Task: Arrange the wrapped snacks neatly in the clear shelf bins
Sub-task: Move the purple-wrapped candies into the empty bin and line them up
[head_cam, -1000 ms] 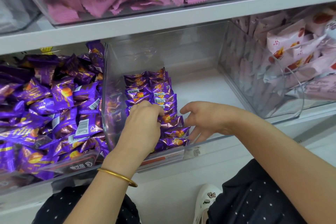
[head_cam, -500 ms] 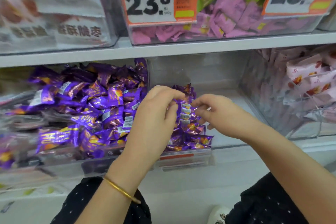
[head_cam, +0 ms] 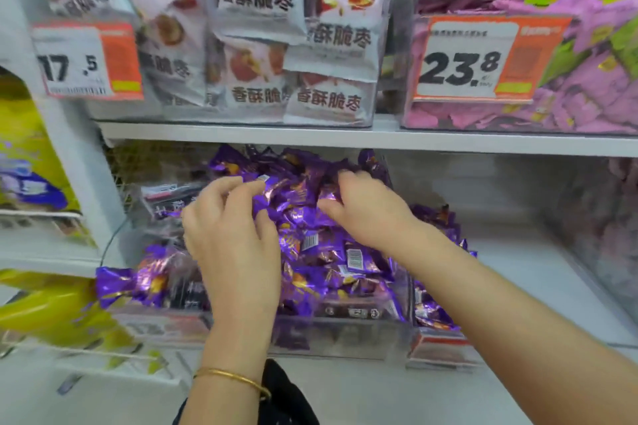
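**Both hands in the heap of purple snacks**

The left hand (head_cam: 231, 235) and right hand (head_cam: 366, 210) reach into 1 clear bin (head_cam: 345, 333), close together over a loose heap of purple snacks (head_cam: 310, 248). The left hand's fingers curl toward the thumb and pinch a wrapper near the top of the heap. Just beside it, the right hand digs curled fingers into the pile and grips wrappers against the thumb. More snacks lie under and in front of both palms. A gold bangle (head_cam: 234, 377) circles the left wrist. Above the right hand, a price tag (head_cam: 462, 65) reads 23.8.
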### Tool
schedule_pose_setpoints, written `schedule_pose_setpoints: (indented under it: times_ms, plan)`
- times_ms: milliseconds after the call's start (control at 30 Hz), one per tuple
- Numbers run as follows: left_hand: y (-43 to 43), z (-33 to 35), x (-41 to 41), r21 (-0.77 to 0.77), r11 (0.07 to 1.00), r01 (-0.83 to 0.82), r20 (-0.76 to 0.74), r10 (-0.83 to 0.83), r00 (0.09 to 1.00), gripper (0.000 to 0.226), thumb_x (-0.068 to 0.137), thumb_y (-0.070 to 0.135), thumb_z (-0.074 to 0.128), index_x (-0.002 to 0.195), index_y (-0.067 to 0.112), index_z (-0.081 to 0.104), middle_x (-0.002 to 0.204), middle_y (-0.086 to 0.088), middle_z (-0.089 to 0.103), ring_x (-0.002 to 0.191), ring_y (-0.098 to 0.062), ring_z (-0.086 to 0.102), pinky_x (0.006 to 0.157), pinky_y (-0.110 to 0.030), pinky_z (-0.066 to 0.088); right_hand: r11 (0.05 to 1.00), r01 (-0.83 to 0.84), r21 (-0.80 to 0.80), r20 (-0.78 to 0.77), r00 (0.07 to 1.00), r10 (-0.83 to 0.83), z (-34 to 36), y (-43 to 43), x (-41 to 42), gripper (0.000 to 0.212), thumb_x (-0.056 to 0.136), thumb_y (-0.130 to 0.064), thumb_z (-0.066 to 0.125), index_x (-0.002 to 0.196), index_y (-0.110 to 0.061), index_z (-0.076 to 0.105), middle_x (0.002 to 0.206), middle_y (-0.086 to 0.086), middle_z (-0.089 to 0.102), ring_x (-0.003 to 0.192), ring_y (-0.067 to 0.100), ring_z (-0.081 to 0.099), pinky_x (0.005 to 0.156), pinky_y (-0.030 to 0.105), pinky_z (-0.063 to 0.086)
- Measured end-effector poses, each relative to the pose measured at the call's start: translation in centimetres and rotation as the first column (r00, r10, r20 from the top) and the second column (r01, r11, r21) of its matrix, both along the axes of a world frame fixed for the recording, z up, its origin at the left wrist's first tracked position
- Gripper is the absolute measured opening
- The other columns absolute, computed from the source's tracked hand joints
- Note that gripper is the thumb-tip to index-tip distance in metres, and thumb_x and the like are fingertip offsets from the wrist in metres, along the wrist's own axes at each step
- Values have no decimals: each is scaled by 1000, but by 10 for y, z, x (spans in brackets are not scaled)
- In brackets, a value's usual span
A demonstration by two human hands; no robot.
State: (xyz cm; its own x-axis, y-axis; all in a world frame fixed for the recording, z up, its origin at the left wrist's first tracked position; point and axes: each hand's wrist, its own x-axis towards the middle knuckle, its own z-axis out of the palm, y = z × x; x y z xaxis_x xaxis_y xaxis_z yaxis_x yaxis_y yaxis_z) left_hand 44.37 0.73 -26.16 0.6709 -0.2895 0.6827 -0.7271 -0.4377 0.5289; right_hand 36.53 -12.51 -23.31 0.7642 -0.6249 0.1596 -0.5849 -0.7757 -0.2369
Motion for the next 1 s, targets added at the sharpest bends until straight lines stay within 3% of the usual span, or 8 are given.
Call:
schedule_pose_setpoints:
  times_ms: [133,267,367,500,600,733,867,1000]
  plan:
    - [11,1,11,109,988,-110,-84,119,989,48,79,20,70,125,18,58,132,-12,50,116,-39,41,91,-52,34,994,46,-99,-84,995,-54,-10,1,14,51,85,-39,63,123,-8,47,125,14,45,116,35,46,89,40,43]
    - [11,-3,21,232,966,-111,-30,121,992,46,79,32,71,122,22,61,123,-6,60,112,-34,45,84,-47,32,992,-51,-113,156,985,68,-13,3,3,41,77,-25,72,109,-18,48,94,3,56,93,28,53,78,36,45]
    - [10,-1,20,190,977,-97,-35,105,994,42,79,31,70,119,22,61,109,0,66,108,-29,45,82,-42,27,921,-224,319,420,904,75,-11,14,0,37,74,-9,73,99,-27,52,78,-5,51,67,13,51,66,27,45]
    - [13,5,18,18,998,-62,-23,62,998,32,91,37,49,116,23,62,97,1,67,101,-21,43,80,-33,22,556,-471,685,621,776,-107,-9,27,1,38,72,6,74,99,-13,56,90,9,59,71,22,62,65,31,57]
    - [18,10,18,-68,991,114,0,-114,994,35,94,36,36,106,17,63,93,0,66,89,-20,46,76,-31,31,508,-594,624,717,693,-69,-4,28,-3,37,68,3,77,98,-15,63,92,8,67,75,19,65,68,31,56]
    - [15,8,8,-132,883,451,-181,-468,865,27,96,30,39,84,15,57,72,11,57,69,-8,52,63,-23,39,605,-588,537,696,714,75,0,22,-19,44,61,-15,76,102,-27,66,121,-6,63,104,17,62,87,33,52]
    - [10,8,-2,-227,782,581,-363,-621,694,31,98,26,43,72,16,57,62,11,55,59,0,49,56,-13,36,507,-615,604,684,727,67,1,14,-33,38,62,-3,71,95,-16,58,97,-1,70,84,14,66,76,26,54]
    - [1,5,13,43,958,284,48,-286,957,29,90,34,46,99,18,69,93,4,67,88,-20,57,79,-29,39,386,-575,721,660,741,-128,1,2,-45,39,60,2,72,93,-13,60,86,11,69,73,24,65,71,38,54]
